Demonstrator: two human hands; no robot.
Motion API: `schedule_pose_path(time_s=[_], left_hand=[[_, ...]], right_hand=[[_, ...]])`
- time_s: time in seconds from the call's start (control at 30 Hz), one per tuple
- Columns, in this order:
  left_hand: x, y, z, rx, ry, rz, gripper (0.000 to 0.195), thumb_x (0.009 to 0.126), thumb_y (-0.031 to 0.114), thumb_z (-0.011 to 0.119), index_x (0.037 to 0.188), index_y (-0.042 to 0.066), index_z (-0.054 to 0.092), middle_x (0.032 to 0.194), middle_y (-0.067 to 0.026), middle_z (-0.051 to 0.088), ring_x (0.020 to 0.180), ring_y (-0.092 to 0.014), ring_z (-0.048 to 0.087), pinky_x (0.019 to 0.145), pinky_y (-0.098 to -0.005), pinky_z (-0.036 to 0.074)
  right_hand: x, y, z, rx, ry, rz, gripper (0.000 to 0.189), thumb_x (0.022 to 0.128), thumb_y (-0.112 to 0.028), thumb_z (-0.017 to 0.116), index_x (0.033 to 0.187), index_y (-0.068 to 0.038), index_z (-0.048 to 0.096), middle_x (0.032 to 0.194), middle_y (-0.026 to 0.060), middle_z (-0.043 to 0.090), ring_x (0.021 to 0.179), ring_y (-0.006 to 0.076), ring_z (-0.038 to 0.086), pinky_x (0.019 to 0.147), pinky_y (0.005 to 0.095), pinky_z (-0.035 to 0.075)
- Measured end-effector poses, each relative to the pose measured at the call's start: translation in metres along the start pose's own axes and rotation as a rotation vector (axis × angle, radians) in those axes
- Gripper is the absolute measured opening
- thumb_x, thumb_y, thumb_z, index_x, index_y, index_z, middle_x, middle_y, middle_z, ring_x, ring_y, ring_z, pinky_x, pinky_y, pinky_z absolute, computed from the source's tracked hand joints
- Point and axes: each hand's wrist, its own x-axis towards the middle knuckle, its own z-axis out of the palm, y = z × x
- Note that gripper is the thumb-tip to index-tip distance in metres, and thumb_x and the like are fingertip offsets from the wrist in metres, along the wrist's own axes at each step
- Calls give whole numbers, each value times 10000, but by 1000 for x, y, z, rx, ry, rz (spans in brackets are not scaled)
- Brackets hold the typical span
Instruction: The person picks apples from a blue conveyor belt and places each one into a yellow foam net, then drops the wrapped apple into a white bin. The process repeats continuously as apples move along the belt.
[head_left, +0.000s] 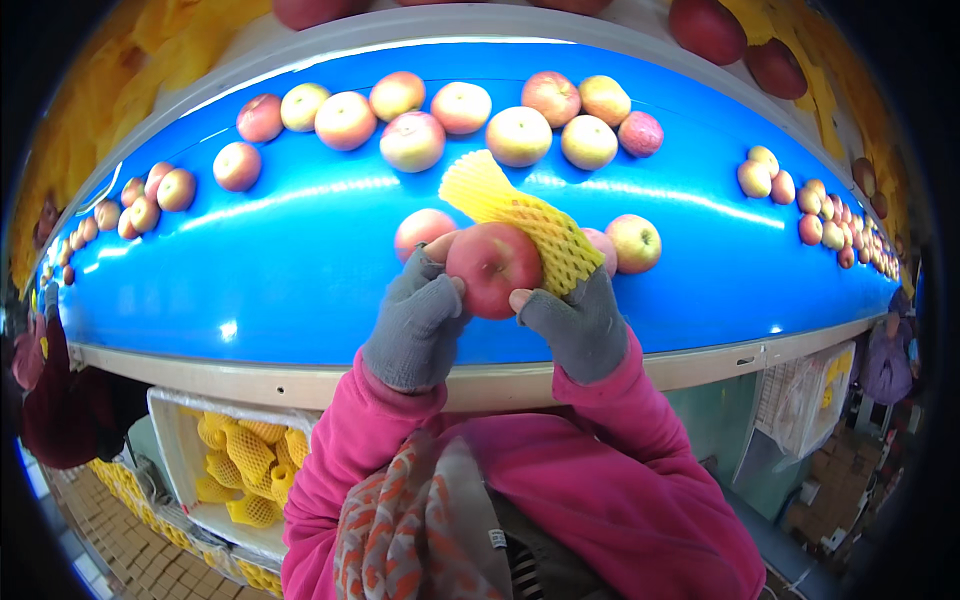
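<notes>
Both hands, in grey fingerless knit gloves, meet above a blue conveyor belt (300, 300). My left hand (421, 311) grips a red apple (493, 270) from its left side, its thumb at the lower edge. My right hand (577, 319) holds a yellow foam net sleeve (555, 240) at its lower end, with the thumb against the apple's lower right. The sleeve slants up to the left behind the apple, which is outside it. More apples lie just behind the hands: one (424, 231) at left, another (634, 244) at right, and one partly hidden by the sleeve.
A row of apples (412, 141) lies along the belt's far side, with further groups at both ends. Below the metal edge rail (315, 379), a white foam box (176, 457) at left holds yellow-netted fruit. Other people stand at far left (67, 405) and far right (889, 360).
</notes>
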Motion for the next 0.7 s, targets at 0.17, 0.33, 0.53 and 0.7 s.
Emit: schedule_pose_path(time_s=[0.17,0.33,0.53,0.7], left_hand=[[34,1,4,288,27,1,551,802,166,558,1298,-26,416,1100,-64,563,890,-124,547,747,-224,447],[60,0,12,22,-5,-115,540,831,193,561,1306,-17,410,1115,-88,564,1004,-159,571,837,-265,486],[70,-4,14,-165,191,-160,434,893,254,562,1224,-16,486,1184,-160,564,1080,-296,572,892,-433,503],[64,-11,11,-347,162,-133,436,875,234,577,1223,-11,482,1152,-149,571,1039,-281,573,894,-389,481]], right_hand=[[24,11,-16,230,13,197,458,717,-108,645,1150,9,551,1037,107,621,924,174,601,765,304,497],[43,11,-24,437,123,345,460,743,-80,623,1181,26,534,1058,79,618,932,118,580,775,271,490],[46,8,-33,530,172,379,487,726,-89,653,1184,25,531,1042,85,619,920,126,583,799,277,481],[45,21,-26,-91,117,15,562,632,-164,747,1138,-16,552,1034,140,620,937,270,614,797,349,489]])
